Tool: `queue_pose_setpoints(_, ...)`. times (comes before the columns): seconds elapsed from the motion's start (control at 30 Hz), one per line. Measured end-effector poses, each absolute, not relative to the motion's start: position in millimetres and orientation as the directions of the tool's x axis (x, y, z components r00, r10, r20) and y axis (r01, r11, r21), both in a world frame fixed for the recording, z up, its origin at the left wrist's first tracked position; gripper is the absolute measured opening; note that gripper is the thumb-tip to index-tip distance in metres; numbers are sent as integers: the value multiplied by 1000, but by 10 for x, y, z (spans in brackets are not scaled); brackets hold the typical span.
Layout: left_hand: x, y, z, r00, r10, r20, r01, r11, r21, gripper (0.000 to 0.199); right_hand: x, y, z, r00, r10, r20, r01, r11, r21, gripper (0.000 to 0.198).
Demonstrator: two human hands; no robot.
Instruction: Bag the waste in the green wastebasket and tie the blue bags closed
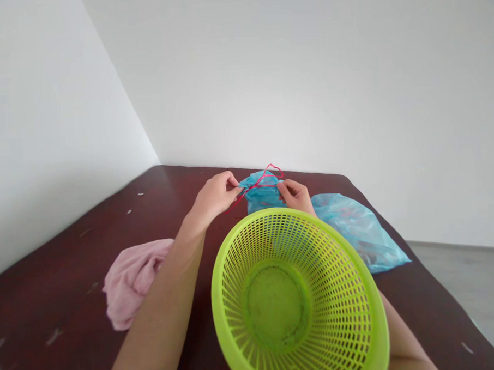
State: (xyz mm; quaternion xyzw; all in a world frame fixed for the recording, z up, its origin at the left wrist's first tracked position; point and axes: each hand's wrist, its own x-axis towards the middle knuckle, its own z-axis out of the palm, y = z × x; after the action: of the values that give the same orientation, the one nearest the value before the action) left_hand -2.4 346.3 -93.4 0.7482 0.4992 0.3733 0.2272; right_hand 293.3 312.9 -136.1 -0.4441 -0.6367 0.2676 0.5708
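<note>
Near the far edge of the table, a small blue plastic bag has a thin red string looped around its bunched top. The fingers of my left hand are closed on the gathered end of the bag, beside a loose tail of the string. On the other side, my right hand pinches a stretch of the red string against the bag's right side. In front of the bag sits a green plastic basket with slotted walls, hiding part of my right forearm and the bag's lower edge.
A larger blue plastic bag, its contents unclear, lies to the right. A crumpled pink cloth rests left of my left forearm. Small scraps are scattered over the dark red table. White walls stand behind and to the left.
</note>
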Motion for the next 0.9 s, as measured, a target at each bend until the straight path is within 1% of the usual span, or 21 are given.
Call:
queue_pose_setpoints(0.1,-158,3489,-906,132,939,319,642,-326,694,16,2946,3106,-1322,135,848,513,261,470,-843,64)
queue_pose_setpoints(0.2,-229,3503,-884,71,921,384,721,-313,618,8,2964,3096,-1292,184,821,541,231,498,-836,55)
queue_pose_setpoints(0.27,-196,3487,-874,59,905,421,719,-332,611,3,2957,3100,-1283,185,823,537,159,514,-843,51)
queue_pose_setpoints(0.33,-93,3452,-875,110,911,396,620,-375,689,6,2933,3112,-1284,140,858,494,43,493,-869,50)
queue_pose_setpoints(0.4,49,3407,-892,224,909,351,476,-417,775,21,2903,3128,-1293,87,897,434,-71,440,-895,52)
queue_pose_setpoints(0.47,190,3369,-922,335,881,334,386,-452,804,32,2880,3139,-1305,57,925,376,-151,380,-913,56)
queue_pose_setpoints(0.5,251,3356,-937,362,867,341,372,-470,800,31,2873,3140,-1311,53,935,351,-181,354,-917,56)
queue_pose_setpoints(0.57,349,3342,-963,367,850,377,356,-503,788,18,2872,3128,-1316,42,952,302,-229,304,-925,54)
queue_pose_setpoints(0.63,419,3339,-976,345,837,424,292,-525,799,11,2882,3100,-1315,7,967,253,-220,249,-943,53)
queue_pose_setpoints(0.7,470,3341,-976,323,829,457,173,-526,833,11,2904,3069,-1312,-45,976,211,-123,204,-971,54)
queue_pose_setpoints(0.77,500,3343,-966,285,841,460,30,-487,873,10,2941,3056,-1313,-71,981,178,-9,178,-984,53)
queue_pose_setpoints(0.83,508,3349,-947,217,887,408,-130,-388,912,12,2989,3071,-1318,-33,987,158,34,159,-987,49)
queue_pose_setpoints(0.9,498,3365,-920,153,944,292,-314,-234,920,18,3038,3107,-1327,37,988,149,16,148,-989,46)
